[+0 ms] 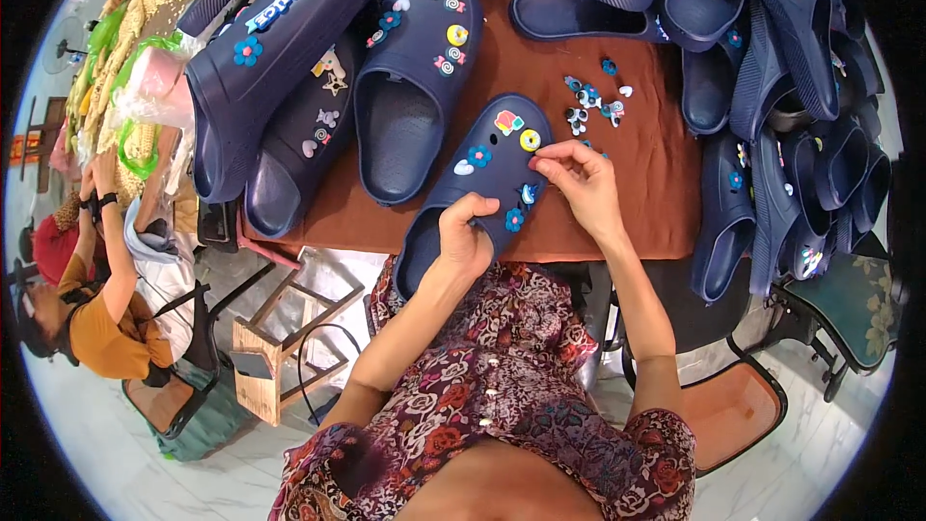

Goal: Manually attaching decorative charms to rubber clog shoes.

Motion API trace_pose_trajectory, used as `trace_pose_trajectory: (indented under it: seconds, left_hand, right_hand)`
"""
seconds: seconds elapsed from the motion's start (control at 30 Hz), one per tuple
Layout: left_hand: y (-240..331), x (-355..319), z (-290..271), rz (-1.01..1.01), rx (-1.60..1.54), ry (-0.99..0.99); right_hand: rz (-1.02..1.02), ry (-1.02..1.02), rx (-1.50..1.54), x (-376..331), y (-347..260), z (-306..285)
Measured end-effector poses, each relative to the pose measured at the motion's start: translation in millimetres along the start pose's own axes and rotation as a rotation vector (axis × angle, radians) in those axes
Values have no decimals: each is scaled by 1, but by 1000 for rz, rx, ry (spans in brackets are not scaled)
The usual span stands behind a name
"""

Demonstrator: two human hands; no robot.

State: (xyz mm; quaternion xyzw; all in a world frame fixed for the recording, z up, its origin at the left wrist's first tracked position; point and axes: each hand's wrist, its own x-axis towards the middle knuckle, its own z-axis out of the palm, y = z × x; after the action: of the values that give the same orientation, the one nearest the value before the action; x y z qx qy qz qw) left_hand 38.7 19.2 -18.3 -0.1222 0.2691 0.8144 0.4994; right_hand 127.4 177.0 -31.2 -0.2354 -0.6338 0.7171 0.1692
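Note:
A navy clog [494,195] lies at the front edge of the table, toe pointing away. My left hand [467,239] is closed around its side, thumb across the upper. Several charms sit on the clog, among them a yellow ring [530,140], blue flowers [479,156] and a white heart [464,168]. My right hand [586,188] pinches a small reddish charm [535,163] against the clog's right side; fingertips partly cover it. A dark hole [494,139] shows near the toe. Loose charms [588,101] lie beyond my right hand.
Large decorated navy clogs [417,77] crowd the left of the brown tablecloth [637,198]. More clogs [709,0] are piled at the right. A wooden stool [258,376] stands at lower left, an orange-seated chair [728,415] at lower right. Another person [111,328] works at far left.

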Motion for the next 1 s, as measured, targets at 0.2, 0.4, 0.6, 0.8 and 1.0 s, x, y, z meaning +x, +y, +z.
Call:
trace_pose_trajectory:
  seconds: [0.2,0.4,0.6,0.8,1.0]
  left_hand:
    - [-4,-3,-10,-6,26,-67]
    - [-7,-3,-15,11,63,-58]
    - [-9,-4,-16,-5,63,-60]
    - [-13,-2,-23,22,77,-17]
    - [-12,-6,-19,22,113,-63]
  right_hand:
    - [2,43,5,2,-1,-2]
    - [-2,24,-35,5,3,-6]
    - [36,-41,-88,8,-2,-10]
    - [75,-56,-240,11,-14,-8]
    - [15,-60,-362,11,-19,-12]
